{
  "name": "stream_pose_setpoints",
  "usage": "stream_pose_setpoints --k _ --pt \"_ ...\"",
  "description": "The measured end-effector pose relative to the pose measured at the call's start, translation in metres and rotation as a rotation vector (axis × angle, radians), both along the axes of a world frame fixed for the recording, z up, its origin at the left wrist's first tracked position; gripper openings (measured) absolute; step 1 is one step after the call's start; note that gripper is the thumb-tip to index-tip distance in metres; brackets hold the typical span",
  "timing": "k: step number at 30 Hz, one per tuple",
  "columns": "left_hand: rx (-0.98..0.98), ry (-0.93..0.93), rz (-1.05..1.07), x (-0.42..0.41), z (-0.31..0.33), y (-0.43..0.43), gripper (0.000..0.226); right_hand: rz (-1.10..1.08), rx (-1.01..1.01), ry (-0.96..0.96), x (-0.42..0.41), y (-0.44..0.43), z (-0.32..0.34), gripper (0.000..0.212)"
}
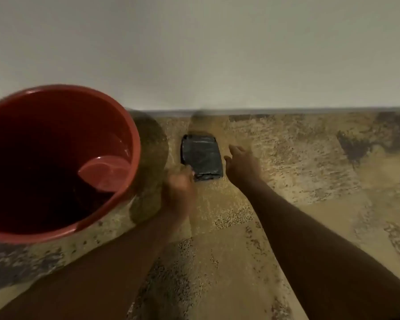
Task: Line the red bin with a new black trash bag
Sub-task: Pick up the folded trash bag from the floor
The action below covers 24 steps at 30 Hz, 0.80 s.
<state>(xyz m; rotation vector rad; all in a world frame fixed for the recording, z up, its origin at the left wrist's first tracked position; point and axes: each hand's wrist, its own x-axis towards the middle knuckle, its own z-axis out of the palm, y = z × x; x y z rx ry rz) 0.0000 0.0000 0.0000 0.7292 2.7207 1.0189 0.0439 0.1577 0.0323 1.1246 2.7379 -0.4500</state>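
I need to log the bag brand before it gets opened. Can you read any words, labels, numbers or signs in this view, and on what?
None can be read.
Folded black trash bag on the floor: no print visible; surface is blurred.
Red bin: no label visible.
Wall: bare.

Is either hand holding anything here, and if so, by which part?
The left hand touches the folded black trash bag at its near left corner, but blur hides any grip. The right hand is open beside it, holding nothing.
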Motion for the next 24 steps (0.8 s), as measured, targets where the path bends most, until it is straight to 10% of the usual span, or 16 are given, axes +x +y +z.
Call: stream_pose_setpoints --k 6,24 --pt "-0.060 -0.483 0.429 -0.028 -0.082 0.032 0.025 -0.271 -0.222 0.118 -0.006 0.014 -0.105 0.022" --pt "0.217 -1.039 0.192 -0.041 -0.135 0.025 0.039 -0.570 -0.340 0.160 -0.018 0.013 -0.181 0.031"
